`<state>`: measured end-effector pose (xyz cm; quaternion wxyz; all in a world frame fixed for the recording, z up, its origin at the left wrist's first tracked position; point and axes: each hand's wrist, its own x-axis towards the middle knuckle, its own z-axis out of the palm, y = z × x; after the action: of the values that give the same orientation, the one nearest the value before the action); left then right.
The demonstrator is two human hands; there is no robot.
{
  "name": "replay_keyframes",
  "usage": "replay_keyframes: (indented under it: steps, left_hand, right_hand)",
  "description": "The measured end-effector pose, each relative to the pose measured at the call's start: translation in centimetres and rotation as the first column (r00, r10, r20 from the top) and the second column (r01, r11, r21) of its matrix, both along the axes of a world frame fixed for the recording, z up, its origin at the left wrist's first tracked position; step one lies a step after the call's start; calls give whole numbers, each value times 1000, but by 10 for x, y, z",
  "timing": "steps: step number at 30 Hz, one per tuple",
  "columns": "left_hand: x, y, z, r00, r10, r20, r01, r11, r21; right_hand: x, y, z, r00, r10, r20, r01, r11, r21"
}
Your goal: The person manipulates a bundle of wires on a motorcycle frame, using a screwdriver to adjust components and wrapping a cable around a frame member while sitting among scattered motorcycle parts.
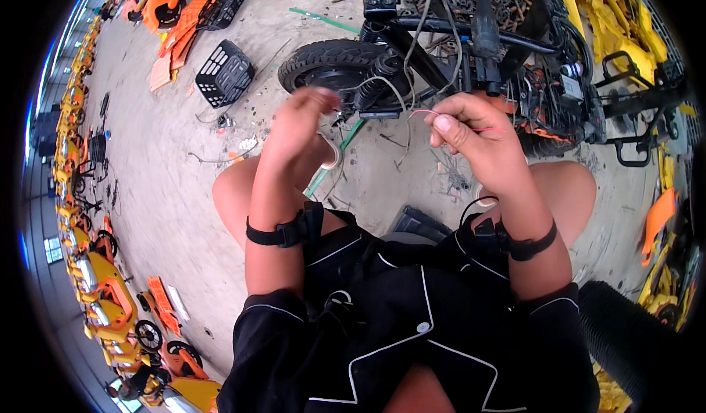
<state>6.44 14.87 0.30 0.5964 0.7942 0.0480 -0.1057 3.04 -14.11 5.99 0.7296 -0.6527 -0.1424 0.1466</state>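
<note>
In front of me stands a partly stripped scooter frame (426, 29) with bare black tubes. My right hand (471, 130) pinches a thin red wire (421, 111) between thumb and fingers, just in front of the frame. My left hand (298, 122) is raised beside the black wheel (323, 63), its fingertips smeared by motion. Whether it holds anything cannot be made out. Between my hands, a loose grey cable (409, 93) hangs down past the shock absorber (384, 82).
A black plastic basket (225, 73) and orange panels (187, 27) lie on the concrete floor at left. Yellow panels (614, 16) are heaped at far right, near a black metal rack (629, 71). Scooters (110, 295) line the left side. Wire scraps (456, 177) litter the floor.
</note>
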Motion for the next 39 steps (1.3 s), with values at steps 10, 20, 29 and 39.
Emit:
replay_keyframes:
  steps: [10, 20, 29, 39]
  left_hand:
    - [-13, -72, 2, 929, -339, -151, 191, 785, -590]
    - [-18, -90, 12, 974, -167, -155, -4, 669, -743]
    - [-14, -57, 17, 983, 180, -48, -172, 783, -597]
    - [-22, -42, 14, 931, 365, -3, -302, 767, -566]
  right_hand:
    - [1, 4, 10, 997, 71, -39, -68, 994, 87]
    - [6, 7, -5, 952, -168, 255, 172, 985, 5]
    - [-6, -26, 13, 989, 100, -109, -128, 947, -293]
    - [-2, -83, -11, 913, -356, -199, 396, 889, 230]
